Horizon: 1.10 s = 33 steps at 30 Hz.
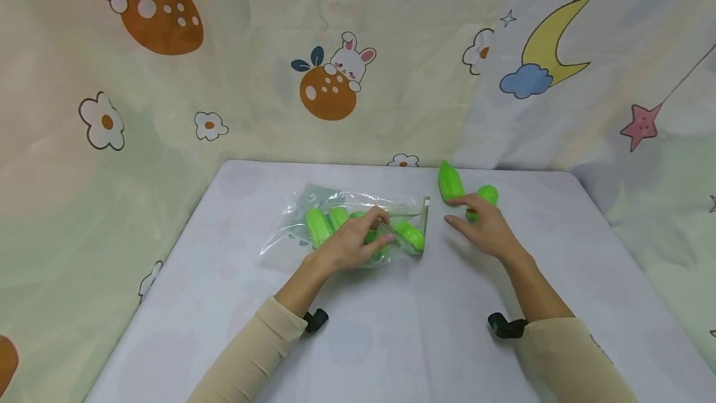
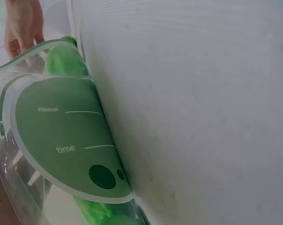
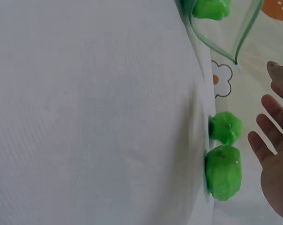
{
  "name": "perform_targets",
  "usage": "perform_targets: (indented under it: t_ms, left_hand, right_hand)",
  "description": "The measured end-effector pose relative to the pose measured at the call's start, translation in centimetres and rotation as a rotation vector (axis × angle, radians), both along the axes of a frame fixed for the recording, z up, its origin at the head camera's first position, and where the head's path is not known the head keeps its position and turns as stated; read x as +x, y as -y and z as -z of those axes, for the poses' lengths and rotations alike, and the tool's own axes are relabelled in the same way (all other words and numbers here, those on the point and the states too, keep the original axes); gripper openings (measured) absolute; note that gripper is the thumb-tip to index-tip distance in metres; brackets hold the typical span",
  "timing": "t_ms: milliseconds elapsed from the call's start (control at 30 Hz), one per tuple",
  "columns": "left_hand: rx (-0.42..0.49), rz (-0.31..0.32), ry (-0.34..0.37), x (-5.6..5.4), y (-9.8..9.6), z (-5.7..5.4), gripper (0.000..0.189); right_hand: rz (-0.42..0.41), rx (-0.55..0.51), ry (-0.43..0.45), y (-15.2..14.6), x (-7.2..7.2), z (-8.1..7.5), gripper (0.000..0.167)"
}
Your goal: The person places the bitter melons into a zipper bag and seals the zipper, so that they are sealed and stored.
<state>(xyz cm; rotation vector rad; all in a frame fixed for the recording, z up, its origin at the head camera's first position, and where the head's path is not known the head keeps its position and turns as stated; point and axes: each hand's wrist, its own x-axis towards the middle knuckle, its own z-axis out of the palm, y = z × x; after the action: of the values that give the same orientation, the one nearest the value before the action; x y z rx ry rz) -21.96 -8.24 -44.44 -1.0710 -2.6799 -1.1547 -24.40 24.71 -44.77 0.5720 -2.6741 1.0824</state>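
A clear zip bag (image 1: 285, 244) with a green-edged mouth lies on the table, holding several bright green, ribbed pieces (image 1: 317, 227) like toy vegetables. My left hand (image 1: 347, 244) is over the bag, finger and thumb at the near lip of its mouth, which stands lifted. In the left wrist view a green label (image 2: 62, 126) covers much of the bag, and my fingers are mostly hidden. To the right of the bag, my right hand (image 1: 486, 229) reaches with loose, spread fingers beside two loose green pieces, a pointed one (image 1: 450, 182) and a rounder one (image 1: 488, 194).
A white cloth covers the table (image 1: 380, 341). Behind it hangs a printed curtain (image 1: 252, 67) with rabbits and flowers. Both loose pieces lie near the table's back edge. A black wrist camera (image 1: 506, 326) sits at the right sleeve, another (image 1: 316, 320) at the left.
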Motion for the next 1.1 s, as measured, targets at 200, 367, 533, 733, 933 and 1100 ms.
perform_targets:
  t_ms: [200,367,533,733,933,1100]
  left_hand:
    - [-0.116,0.047,0.052,0.0,0.1,0.3,0.044]
    - [-0.151,0.084,0.086,-0.1,0.4,0.4,0.046]
    - [-0.156,0.109,0.112,-0.3,0.6,0.3,0.047]
    - [-0.160,0.118,0.115,-0.1,0.8,0.1,0.043]
    - [-0.147,0.092,0.089,-0.2,0.9,0.2,0.041]
    - [-0.116,0.091,0.057,-0.3,0.7,0.4,0.041]
  right_hand:
    - [0.055,0.048,-0.085,-1.4,-0.5,-0.2,0.037]
    - [0.095,0.022,-0.100,-2.1,-1.1,-0.8,0.038]
    - [0.113,0.018,-0.089,-2.7,-1.5,-0.7,0.041]
    - [0.154,0.032,-0.024,-3.5,-2.2,-0.6,0.050]
    - [0.213,0.040,0.061,-3.8,-2.7,-1.0,0.058]
    - [0.251,0.069,0.129,-3.9,-3.0,-0.5,0.064]
